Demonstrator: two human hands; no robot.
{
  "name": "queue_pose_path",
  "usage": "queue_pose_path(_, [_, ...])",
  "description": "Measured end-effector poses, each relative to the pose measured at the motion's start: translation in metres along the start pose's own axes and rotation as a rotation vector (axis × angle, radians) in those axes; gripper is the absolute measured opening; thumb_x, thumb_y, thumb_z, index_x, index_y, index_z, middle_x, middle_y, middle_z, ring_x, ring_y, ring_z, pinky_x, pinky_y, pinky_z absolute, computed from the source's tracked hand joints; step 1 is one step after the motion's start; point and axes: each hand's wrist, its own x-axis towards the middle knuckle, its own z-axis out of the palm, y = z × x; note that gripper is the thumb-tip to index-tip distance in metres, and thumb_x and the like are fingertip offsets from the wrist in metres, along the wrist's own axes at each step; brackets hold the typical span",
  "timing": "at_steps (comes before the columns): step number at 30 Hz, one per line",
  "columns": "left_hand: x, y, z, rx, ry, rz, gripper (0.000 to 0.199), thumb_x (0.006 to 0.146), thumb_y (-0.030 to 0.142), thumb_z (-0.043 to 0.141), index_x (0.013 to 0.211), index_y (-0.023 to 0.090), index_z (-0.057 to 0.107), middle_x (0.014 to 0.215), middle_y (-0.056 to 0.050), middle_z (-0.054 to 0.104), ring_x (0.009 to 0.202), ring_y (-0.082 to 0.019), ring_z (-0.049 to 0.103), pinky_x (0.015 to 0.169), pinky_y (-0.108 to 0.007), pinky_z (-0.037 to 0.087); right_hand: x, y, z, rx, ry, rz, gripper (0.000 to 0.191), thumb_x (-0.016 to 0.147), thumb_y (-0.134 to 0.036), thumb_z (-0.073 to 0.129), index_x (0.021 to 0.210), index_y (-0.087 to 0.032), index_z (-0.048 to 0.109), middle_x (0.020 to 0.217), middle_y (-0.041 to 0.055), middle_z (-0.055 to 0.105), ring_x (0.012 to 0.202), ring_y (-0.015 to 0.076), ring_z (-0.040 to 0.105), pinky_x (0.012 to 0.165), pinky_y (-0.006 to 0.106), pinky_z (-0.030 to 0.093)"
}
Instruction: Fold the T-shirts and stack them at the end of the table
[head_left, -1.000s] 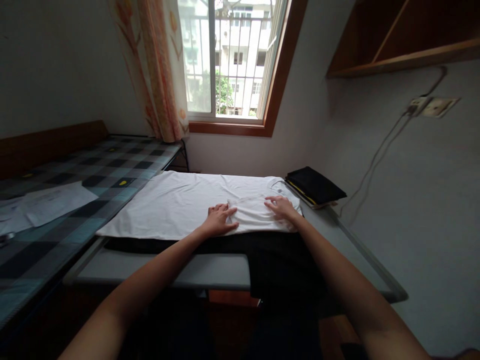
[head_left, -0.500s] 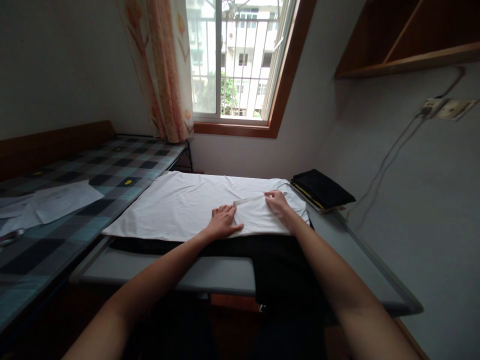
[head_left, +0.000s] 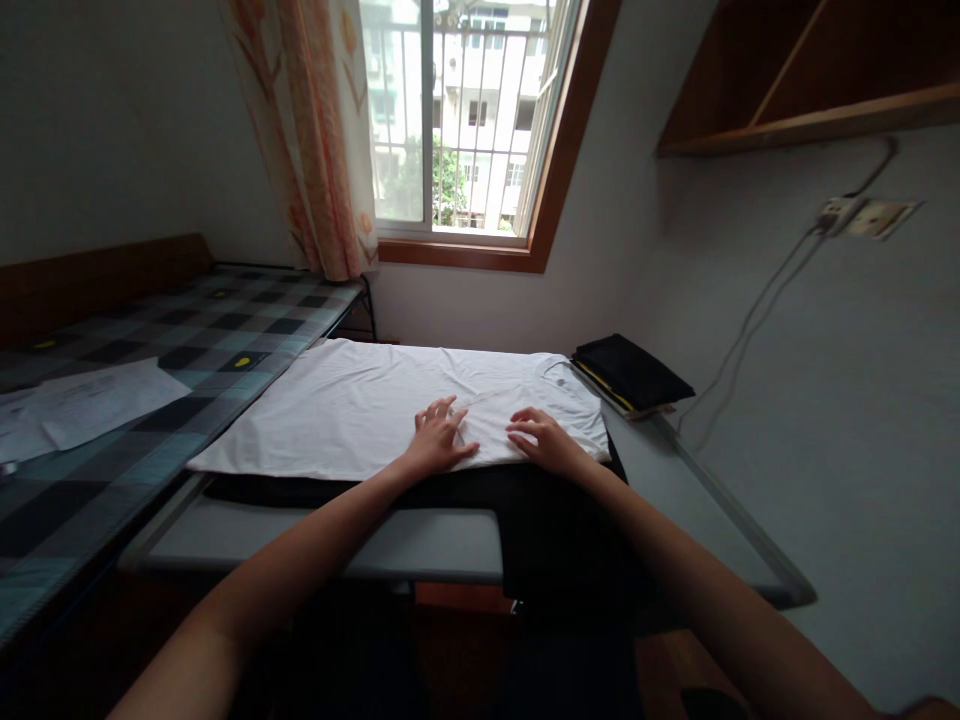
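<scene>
A white T-shirt (head_left: 337,410) lies spread across the table, its collar end to the right and its near sleeve laid inward over the body. My left hand (head_left: 437,437) rests on the shirt at the sleeve's end, fingers spread and slightly bent. To its right, my right hand (head_left: 546,438) is over the sleeve near the front edge of the shirt, fingers apart and gripping nothing. Beneath the shirt is a black cloth (head_left: 555,530), which hangs over the table's front edge.
The light table (head_left: 427,540) stands against a bed with a checked cover (head_left: 277,315), where papers (head_left: 105,400) lie. A black folder-like stack (head_left: 634,375) sits at the table's back right. Cables hang from a wall socket (head_left: 870,216); a wooden shelf (head_left: 750,135) juts out above.
My right hand has let go of the sleeve's upper edge and come down toward the shirt's near edge. My left hand has lifted its fingers somewhat. The camera view has shifted slightly.
</scene>
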Motion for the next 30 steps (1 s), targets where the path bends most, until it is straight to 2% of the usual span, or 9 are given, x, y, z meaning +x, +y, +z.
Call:
queue_pose_path(2, [-0.001, 0.002, -0.005, -0.109, 0.017, 0.165, 0.048, 0.083, 0.046, 0.065, 0.126, 0.025, 0.060, 0.142, -0.011, 0.048, 0.132, -0.029, 0.038, 0.108, -0.047, 0.030, -0.015, -0.015, -0.006, 0.021, -0.051, -0.087, 0.025, 0.093, -0.033, 0.051, 0.098, -0.025, 0.074, 0.100, 0.0075, 0.063, 0.092, 0.0200, 0.060, 0.086, 0.038, 0.049])
queue_pose_path(5, [-0.005, 0.007, -0.012, -0.320, -0.134, 0.458, 0.029, 0.090, 0.040, 0.059, 0.113, 0.025, 0.068, 0.114, -0.007, 0.066, 0.110, -0.021, 0.056, 0.099, -0.036, 0.040, -0.032, -0.033, -0.012, -0.012, -0.058, -0.116, 0.025, 0.093, -0.032, 0.052, 0.108, -0.027, 0.071, 0.098, 0.0069, 0.064, 0.092, 0.0209, 0.059, 0.086, 0.040, 0.049])
queue_pose_path(8, [-0.008, 0.012, -0.014, -0.371, -0.231, 0.578, 0.030, 0.092, 0.040, 0.056, 0.113, 0.024, 0.069, 0.104, -0.008, 0.067, 0.098, -0.020, 0.060, 0.092, -0.034, 0.043, -0.043, -0.043, -0.014, -0.038, -0.055, -0.114, 0.031, 0.093, -0.031, 0.052, 0.121, -0.028, 0.065, 0.105, 0.0077, 0.066, 0.098, 0.0227, 0.060, 0.089, 0.043, 0.048])
queue_pose_path(15, [-0.011, 0.014, -0.012, -0.247, -0.237, 0.591, 0.033, 0.093, 0.039, 0.053, 0.119, 0.024, 0.067, 0.102, -0.009, 0.065, 0.093, -0.020, 0.058, 0.088, -0.032, 0.043, -0.063, -0.042, -0.013, -0.060, -0.093, -0.099, 0.045, 0.094, -0.037, 0.052, 0.138, -0.024, 0.052, 0.136, 0.0095, 0.058, 0.128, 0.0264, 0.050, 0.104, 0.047, 0.041])
queue_pose_path(19, [-0.011, 0.012, -0.011, -0.210, -0.216, 0.581, 0.032, 0.095, 0.040, 0.050, 0.115, 0.026, 0.070, 0.096, -0.008, 0.062, 0.090, -0.019, 0.056, 0.086, -0.032, 0.043, -0.076, -0.033, -0.020, -0.109, -0.083, -0.008, 0.041, 0.095, -0.038, 0.050, 0.134, -0.026, 0.056, 0.133, 0.0090, 0.060, 0.127, 0.0267, 0.052, 0.106, 0.051, 0.038])
queue_pose_path(24, [-0.010, 0.012, -0.012, -0.188, -0.229, 0.560, 0.034, 0.097, 0.041, 0.045, 0.107, 0.025, 0.073, 0.090, -0.008, 0.062, 0.084, -0.018, 0.055, 0.083, -0.032, 0.042, -0.094, -0.009, -0.036, -0.189, -0.057, 0.104, 0.035, 0.094, -0.038, 0.050, 0.124, -0.027, 0.064, 0.126, 0.0080, 0.065, 0.121, 0.0260, 0.057, 0.106, 0.053, 0.035])
queue_pose_path(30, [-0.010, 0.010, -0.013, -0.194, -0.203, 0.588, 0.034, 0.097, 0.040, 0.045, 0.103, 0.026, 0.074, 0.089, -0.007, 0.062, 0.084, -0.018, 0.055, 0.082, -0.031, 0.042, -0.117, 0.020, -0.048, -0.233, 0.026, 0.182, 0.034, 0.093, -0.037, 0.049, 0.116, -0.022, 0.068, 0.121, 0.0093, 0.068, 0.115, 0.0249, 0.061, 0.106, 0.048, 0.037])
